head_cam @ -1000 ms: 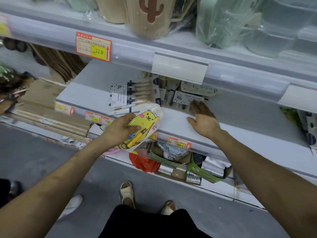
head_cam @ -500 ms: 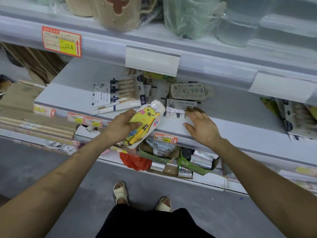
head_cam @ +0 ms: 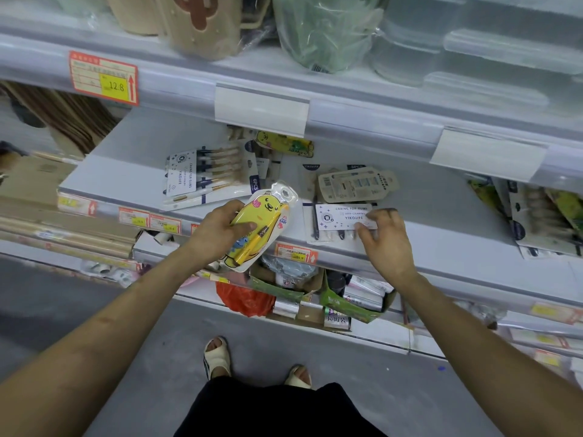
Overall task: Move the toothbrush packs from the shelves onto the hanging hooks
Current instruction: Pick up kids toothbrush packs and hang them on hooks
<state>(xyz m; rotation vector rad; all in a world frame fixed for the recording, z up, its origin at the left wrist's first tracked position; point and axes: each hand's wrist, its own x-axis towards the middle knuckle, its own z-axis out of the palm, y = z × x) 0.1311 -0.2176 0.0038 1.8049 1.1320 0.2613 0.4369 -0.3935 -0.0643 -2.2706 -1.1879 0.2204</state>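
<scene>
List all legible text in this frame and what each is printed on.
"12.8": red price tag on upper shelf edge.
"CARING FOR GUMS", "YIKOJIFE": white toothbrush pack.
"6PCS": six-brush pack.
"BABY": yellow toothbrush pack.
Lower price tags: blurred, unreadable.

The left forearm [head_cam: 104, 320], entering from 7 o'clock, and the right forearm [head_cam: 473, 326], from 5 o'clock, are bare right down to the left hand [head_cam: 217, 234] and the right hand [head_cam: 386, 244]; a thin faint streak runs along the left one. At 6 o'clock a black garment [head_cam: 277, 411] fills the bottom edge, perhaps shorts or a skirt, since only its front drape shows. Just beyond it toward 12 are two cream open-toed sandals: the left sandal [head_cam: 217, 357] has a broad strap and a dark-edged sole, and the right sandal [head_cam: 299, 376] is half hidden by the cloth.
</scene>
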